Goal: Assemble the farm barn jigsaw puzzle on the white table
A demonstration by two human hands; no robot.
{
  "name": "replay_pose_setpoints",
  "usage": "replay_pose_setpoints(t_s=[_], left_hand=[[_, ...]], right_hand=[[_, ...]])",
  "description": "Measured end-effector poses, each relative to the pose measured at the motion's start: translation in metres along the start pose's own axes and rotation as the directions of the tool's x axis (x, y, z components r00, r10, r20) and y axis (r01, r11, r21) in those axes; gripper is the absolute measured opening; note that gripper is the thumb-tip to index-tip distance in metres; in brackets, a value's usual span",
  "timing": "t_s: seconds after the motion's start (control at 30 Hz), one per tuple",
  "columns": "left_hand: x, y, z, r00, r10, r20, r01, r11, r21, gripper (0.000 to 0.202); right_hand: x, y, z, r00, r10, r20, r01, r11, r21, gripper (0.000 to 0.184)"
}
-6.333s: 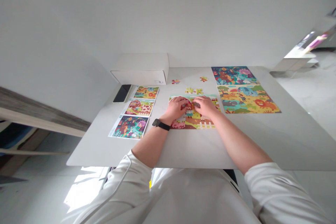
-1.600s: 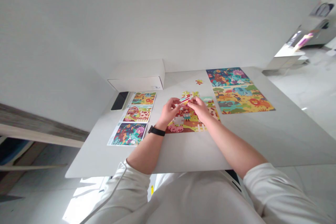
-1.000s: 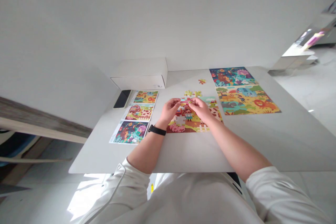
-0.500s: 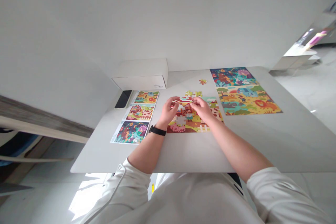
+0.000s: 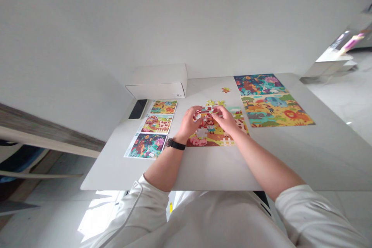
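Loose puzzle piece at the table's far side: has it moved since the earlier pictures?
No. The loose piece lies where it was, just left of the finished animal puzzle.

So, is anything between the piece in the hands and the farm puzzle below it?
Nothing visible. The left hand and right hand hold the red piece right over the farm puzzle; the loose pieces lie beyond its far edge.

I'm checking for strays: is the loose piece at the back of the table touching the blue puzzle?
Apart. The head view shows a strip of bare table between the loose piece and the left edge of the blue puzzle.
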State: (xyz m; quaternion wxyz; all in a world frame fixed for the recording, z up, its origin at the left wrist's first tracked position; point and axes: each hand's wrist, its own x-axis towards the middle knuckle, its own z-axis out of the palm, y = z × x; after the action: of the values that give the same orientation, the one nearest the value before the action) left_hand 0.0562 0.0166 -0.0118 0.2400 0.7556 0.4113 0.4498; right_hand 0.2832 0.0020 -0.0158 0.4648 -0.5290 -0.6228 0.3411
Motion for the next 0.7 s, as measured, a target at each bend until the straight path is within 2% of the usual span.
replay_pose_setpoints(t_s=[0.07,0.13,0.23,0.37,0.5,0.63,0.7], left_hand=[[0.001,-0.003,-0.003,1.0,-0.012,-0.028,0.012,1.0,0.014,0.044],[0.002,-0.006,-0.006,0.997,-0.049,-0.057,0.05,0.999,0.021,0.045],[0.004,-0.009,-0.009,0.994,-0.083,-0.076,0.085,0.996,0.019,0.045],[0.005,-0.013,-0.014,0.996,-0.054,-0.066,0.055,0.998,0.017,0.043],[0.006,-0.023,-0.019,0.998,-0.044,-0.038,0.046,0.997,0.06,0.054],[0.006,-0.031,-0.019,0.998,-0.029,-0.048,0.037,0.987,0.158,0.053],[0.006,-0.031,-0.018,0.997,-0.063,-0.032,0.069,0.966,0.249,0.046]], right_hand=[[0.006,-0.008,-0.01,0.991,-0.135,0.019,0.136,0.983,-0.12,0.037],[0.014,-0.017,-0.018,0.962,-0.253,0.101,0.27,0.938,-0.219,0.036],[0.027,-0.031,-0.018,0.916,-0.32,0.242,0.386,0.868,-0.313,0.034],[0.038,-0.033,-0.002,0.899,-0.298,0.319,0.408,0.836,-0.366,0.024],[0.04,-0.016,0.01,0.907,-0.322,0.273,0.406,0.844,-0.351,0.02],[0.036,0.002,0.014,0.907,-0.311,0.285,0.406,0.828,-0.388,0.02],[0.034,0.007,0.014,0.898,-0.304,0.319,0.42,0.807,-0.415,0.02]])
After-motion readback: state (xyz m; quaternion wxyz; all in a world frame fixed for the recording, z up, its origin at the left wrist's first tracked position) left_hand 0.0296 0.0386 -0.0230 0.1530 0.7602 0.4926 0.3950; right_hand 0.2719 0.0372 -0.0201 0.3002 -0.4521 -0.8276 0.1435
